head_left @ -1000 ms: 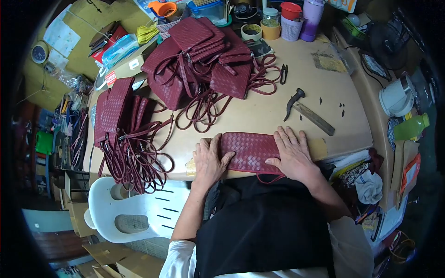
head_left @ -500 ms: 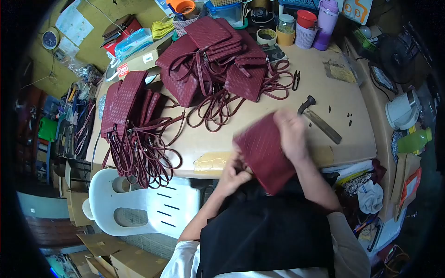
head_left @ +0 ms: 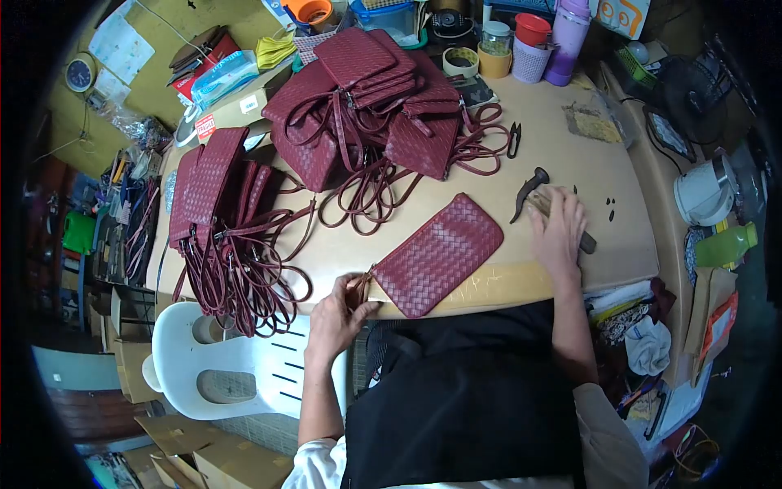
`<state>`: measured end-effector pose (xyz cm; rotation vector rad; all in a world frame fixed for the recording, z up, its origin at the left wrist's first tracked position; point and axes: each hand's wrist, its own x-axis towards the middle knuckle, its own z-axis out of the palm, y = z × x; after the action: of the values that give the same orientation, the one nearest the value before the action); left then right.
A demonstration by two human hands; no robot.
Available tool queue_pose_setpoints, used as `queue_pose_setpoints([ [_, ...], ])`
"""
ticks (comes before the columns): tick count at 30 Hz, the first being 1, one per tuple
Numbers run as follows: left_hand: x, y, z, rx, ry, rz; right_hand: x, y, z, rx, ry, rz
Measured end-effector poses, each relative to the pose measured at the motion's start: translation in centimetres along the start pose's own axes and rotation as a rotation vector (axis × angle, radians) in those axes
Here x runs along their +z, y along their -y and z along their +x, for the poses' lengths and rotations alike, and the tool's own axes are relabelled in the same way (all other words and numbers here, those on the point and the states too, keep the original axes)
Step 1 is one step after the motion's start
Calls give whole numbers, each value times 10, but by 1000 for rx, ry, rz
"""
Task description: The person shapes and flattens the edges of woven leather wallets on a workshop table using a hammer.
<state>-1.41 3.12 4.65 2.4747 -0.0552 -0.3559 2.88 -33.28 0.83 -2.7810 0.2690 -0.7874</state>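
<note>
One woven pouch [head_left: 440, 257] lies on the cluttered workshop's table [head_left: 619, 196].

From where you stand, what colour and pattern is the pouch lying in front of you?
Dark red, with a woven checkerboard-like pattern; the pouch shows best in the head view.

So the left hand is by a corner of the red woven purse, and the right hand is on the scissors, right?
Not the scissors: the head view shows the right hand on the hammer. The left hand is by a corner of the red woven purse.
</note>
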Motion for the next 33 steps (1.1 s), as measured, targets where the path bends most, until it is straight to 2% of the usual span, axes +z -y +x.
queue_pose_setpoints([
  [2,4,-12,-3,109,-154,-16,6,-21,-2,63,-28,-103],
  [3,3,-20,0,117,-146,112,9,-29,2,32,82,-138],
  [4,6,-21,3,128,-140,112,11,-35,4,2,192,-173],
  [5,10,-19,9,384,-180,201,12,-42,7,11,186,-180],
  [6,17,-15,16,642,-217,288,5,-43,13,188,311,37],
  [7,23,-12,27,676,-91,102,-4,-42,17,362,427,258],
  [8,30,-11,23,605,-92,156,-13,-39,17,371,417,252],
  [10,42,-21,24,637,-161,190,-36,-21,8,641,437,883],
  [12,58,-33,24,632,-170,153,-51,-6,0,657,464,787],
  [14,64,-38,27,624,-179,124,-53,-9,-1,259,540,623],
  [16,67,-39,29,639,-113,17,-52,-4,6,285,473,603],
  [18,69,-43,30,657,-118,7,-51,12,17,312,362,570],
  [19,69,-44,31,653,-127,-2,-55,31,24,325,269,436],
  [20,69,-45,31,646,-135,-8,-45,28,25,329,278,439],
  [22,76,-49,32,634,-152,-23,-23,18,29,80,580,226],
  [23,78,-52,33,613,-179,-27,-28,11,31,-8,556,241],
  [27,86,-61,42,594,-244,-23,-61,24,19,-21,450,426],
  [30,88,-60,43,597,-233,-48,-76,25,-23,40,627,420],
  [31,88,-59,45,605,-227,-49,-84,24,-32,44,629,418],
  [33,89,-59,46,608,-221,-52,-105,21,-42,-156,783,283],
])
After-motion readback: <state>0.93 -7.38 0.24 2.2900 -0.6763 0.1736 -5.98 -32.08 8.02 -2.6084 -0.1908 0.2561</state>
